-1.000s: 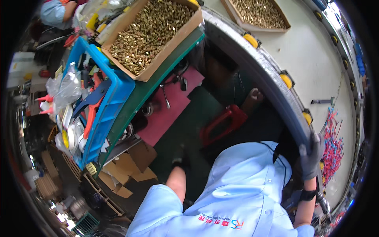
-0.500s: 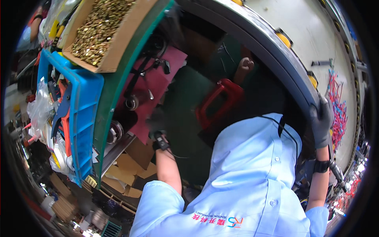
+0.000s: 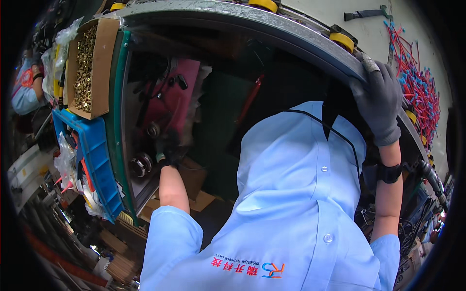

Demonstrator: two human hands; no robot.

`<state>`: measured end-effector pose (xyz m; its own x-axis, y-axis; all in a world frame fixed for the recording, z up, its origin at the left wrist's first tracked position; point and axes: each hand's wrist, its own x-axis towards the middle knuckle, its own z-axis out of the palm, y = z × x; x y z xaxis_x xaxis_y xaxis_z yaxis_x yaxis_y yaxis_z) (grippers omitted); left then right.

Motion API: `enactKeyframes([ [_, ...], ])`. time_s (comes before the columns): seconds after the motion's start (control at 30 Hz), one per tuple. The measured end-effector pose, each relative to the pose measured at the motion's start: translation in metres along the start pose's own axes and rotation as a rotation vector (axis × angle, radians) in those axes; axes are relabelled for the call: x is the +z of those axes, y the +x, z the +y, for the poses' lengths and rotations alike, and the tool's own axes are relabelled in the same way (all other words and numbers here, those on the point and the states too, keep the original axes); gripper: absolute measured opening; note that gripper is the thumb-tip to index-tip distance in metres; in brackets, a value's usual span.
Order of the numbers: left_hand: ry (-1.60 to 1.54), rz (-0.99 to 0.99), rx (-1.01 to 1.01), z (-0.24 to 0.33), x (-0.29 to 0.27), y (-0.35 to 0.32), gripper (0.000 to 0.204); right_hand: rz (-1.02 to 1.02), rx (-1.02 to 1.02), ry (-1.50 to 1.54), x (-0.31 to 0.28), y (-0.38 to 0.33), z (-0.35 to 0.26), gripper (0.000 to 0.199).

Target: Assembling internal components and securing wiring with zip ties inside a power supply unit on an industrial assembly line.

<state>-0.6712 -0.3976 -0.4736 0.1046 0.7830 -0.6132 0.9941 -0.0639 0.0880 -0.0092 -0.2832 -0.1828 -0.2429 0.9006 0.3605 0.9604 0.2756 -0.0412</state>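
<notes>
My left hand, in a dark glove, reaches into the shadowed shelf space under the bench at the left. It is beside a round metal-rimmed part and close to the edge of a pink sheet. Shadow hides its fingers, so what they hold, if anything, does not show. A second round metal-rimmed part lies nearer to me on the shelf. My right hand, in a grey glove, is closed over the edge of the metal rail at the right.
A cardboard box of small brass-coloured parts and a blue crate with tools stand at the left. Yellow rollers line the rail. Beyond it lie a bundle of red-and-blue wires and a dark-handled tool. Another person is at far left.
My view has turned and shifted. My left hand has gone farther left, deeper beside the round parts. My right hand stays on the rail. The red handle-shaped thing now shows only narrowly.
</notes>
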Motion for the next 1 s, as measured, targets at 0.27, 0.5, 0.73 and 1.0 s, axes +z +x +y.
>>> enactKeyframes([
  [0.27, 0.762, 0.310, -0.274, 0.025, 0.072, -0.020, 0.029, -0.004, -0.003, -0.015, 0.003, -0.001, -0.005, 0.040],
  [0.5, 0.408, 0.188, -0.553, 0.078, 0.111, 0.012, 0.037, -0.178, 0.249, 0.002, 0.006, -0.002, -0.007, 0.032],
  [0.73, -0.224, 0.472, -0.285, 0.073, 0.218, 0.035, 0.036, -0.234, 0.260, -0.050, 0.001, 0.014, -0.032, 0.028],
  [1.0, -0.747, 0.280, -0.317, 0.054, 0.174, 0.072, 0.037, -0.247, 0.333, 0.067, -0.003, 0.014, -0.032, 0.029],
])
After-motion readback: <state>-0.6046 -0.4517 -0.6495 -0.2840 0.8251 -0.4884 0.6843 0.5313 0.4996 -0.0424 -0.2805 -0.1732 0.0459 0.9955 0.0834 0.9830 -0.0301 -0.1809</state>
